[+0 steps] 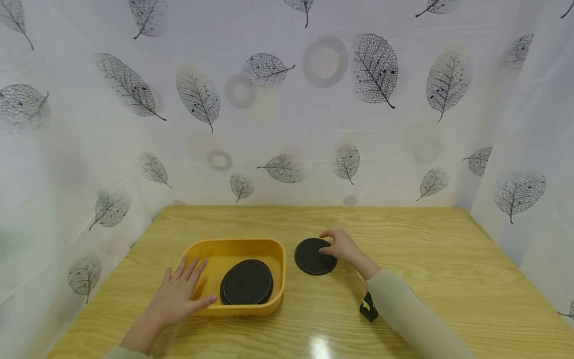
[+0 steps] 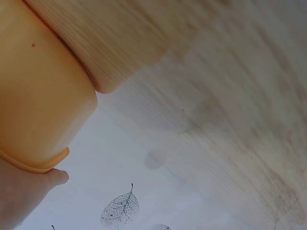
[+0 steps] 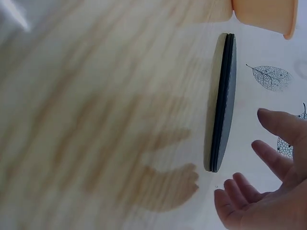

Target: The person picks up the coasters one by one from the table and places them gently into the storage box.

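Observation:
A yellow rectangular box (image 1: 279, 279) stands left of centre on the table. My left hand (image 1: 179, 291) lies over its left rim with fingers spread, and the left wrist view shows a finger against the rim. Inside the box a thick black round disc (image 1: 247, 282) leans toward the front right corner. Another flat black disc (image 1: 309, 255) lies on the wood right of the box; from the side it shows layered dark edges (image 3: 224, 100). Over its right side hovers my right hand (image 1: 343, 245), thumb and fingers apart, with a gap to the disc in the right wrist view (image 3: 273, 177).
A small black object with a yellow-green mark (image 1: 368, 307) sits beside my right forearm, partly covered by the sleeve (image 1: 414, 311). Pale curtains with leaf prints (image 1: 287, 119) hang behind and at both sides of the wooden table (image 1: 448, 259).

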`<act>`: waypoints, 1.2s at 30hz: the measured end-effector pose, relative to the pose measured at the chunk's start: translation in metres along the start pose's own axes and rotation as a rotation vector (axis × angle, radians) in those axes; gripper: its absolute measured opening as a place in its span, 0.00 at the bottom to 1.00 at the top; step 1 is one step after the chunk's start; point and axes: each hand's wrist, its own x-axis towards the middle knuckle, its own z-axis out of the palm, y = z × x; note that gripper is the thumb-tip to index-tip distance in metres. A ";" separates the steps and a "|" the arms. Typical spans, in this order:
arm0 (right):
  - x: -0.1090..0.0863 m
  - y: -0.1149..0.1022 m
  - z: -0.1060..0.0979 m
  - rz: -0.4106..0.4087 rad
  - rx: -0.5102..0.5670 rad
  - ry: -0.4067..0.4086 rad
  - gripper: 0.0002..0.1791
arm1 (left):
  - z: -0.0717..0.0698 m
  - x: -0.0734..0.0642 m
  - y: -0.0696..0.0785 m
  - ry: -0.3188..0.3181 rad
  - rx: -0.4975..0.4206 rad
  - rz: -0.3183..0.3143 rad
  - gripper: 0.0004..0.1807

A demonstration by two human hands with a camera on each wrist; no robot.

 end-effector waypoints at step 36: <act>-0.012 -0.020 0.010 0.169 -0.193 -0.182 0.22 | -0.003 -0.001 0.002 0.001 0.013 0.008 0.46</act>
